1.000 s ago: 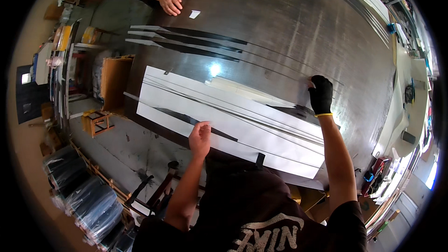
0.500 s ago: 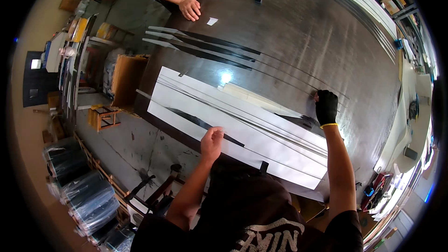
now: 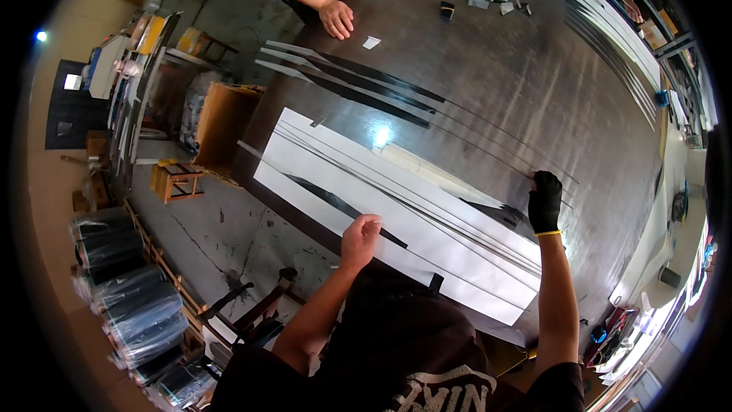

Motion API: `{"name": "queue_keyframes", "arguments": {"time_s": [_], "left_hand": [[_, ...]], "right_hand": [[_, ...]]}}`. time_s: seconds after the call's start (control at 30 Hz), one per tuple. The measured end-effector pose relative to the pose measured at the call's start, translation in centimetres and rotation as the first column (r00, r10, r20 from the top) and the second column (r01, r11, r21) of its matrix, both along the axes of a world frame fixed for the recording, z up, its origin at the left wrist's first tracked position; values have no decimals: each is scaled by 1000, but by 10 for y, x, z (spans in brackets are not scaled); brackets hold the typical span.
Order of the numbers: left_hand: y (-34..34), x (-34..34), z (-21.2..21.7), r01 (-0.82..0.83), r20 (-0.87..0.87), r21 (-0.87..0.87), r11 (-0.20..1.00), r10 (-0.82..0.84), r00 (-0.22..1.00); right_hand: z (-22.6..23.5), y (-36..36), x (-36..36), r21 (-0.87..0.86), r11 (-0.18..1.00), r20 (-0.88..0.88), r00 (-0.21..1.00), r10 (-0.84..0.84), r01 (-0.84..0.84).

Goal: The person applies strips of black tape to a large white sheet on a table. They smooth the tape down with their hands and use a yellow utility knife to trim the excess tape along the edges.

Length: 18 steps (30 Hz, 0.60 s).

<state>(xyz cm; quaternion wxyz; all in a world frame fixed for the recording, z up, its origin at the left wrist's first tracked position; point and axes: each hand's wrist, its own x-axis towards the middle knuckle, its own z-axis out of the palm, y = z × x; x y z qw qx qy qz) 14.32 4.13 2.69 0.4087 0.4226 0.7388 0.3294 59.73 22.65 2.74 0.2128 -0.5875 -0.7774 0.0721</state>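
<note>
A long white sheet (image 3: 450, 259) lies along the near side of the dark table, with several thin strips across it. My bare left hand (image 3: 361, 243) is closed with curled fingers over a tapered black strip (image 3: 324, 193) near the sheet's front edge; what lies between the fingertips is hidden. My right hand (image 3: 545, 204), in a black glove with a yellow cuff, makes a fist beyond the sheet's right end. It sits over the thin end of a long strip on the table, and the glove hides its grip. Several strips with wide black parts (image 3: 366, 99) lie farther back.
Across the dark table (image 3: 488, 91), another person's hand (image 3: 335, 19) rests at the far left edge. Small scraps (image 3: 496, 0) lie at the back. More long strips (image 3: 610, 53) run along the far right. An open cardboard box (image 3: 225, 126) stands left of the table.
The whole view has shifted, so the table and its contents appear farther right and mostly lower. Both my hands keep nearly the same places over the strips.
</note>
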Motion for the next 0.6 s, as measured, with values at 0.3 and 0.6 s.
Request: {"name": "queue_keyframes", "arguments": {"time_s": [0.3, 0.6], "left_hand": [[-1, 0, -1, 23, -13, 8, 1000, -23, 1000], [-3, 4, -6, 29, 5, 21, 999, -29, 1000]], "right_hand": [[30, 5, 5, -48, 999, -59, 998, 1, -4], [25, 23, 8, 15, 1000, -26, 1000, 1, -1]]}}
